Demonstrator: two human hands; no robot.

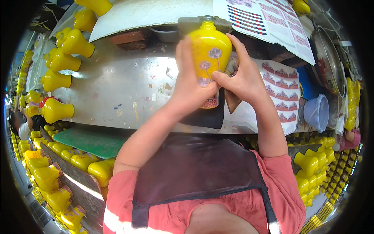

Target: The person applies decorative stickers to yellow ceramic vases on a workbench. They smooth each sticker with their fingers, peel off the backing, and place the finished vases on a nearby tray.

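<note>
"Grip?"
"Left hand point(189, 80) and right hand point(245, 80) clasp the yellow bottle point(206, 43) from either side, thumbs close together low on its front."
"Where is it, why that hold?"
"Just past 12 o'clock, neck pointing to 12. Palms probably steady it, leaving thumbs free near the flower print point(215, 53)."
"Printed sheet point(281, 93)?"
"2 o'clock, on the metal table point(124, 85), likely for quick reach."

Glossy yellow bottle point(209, 43), purple-flowered, narrow-necked

Pink shirt point(283, 195), glossy dark apron point(194, 167)
</note>
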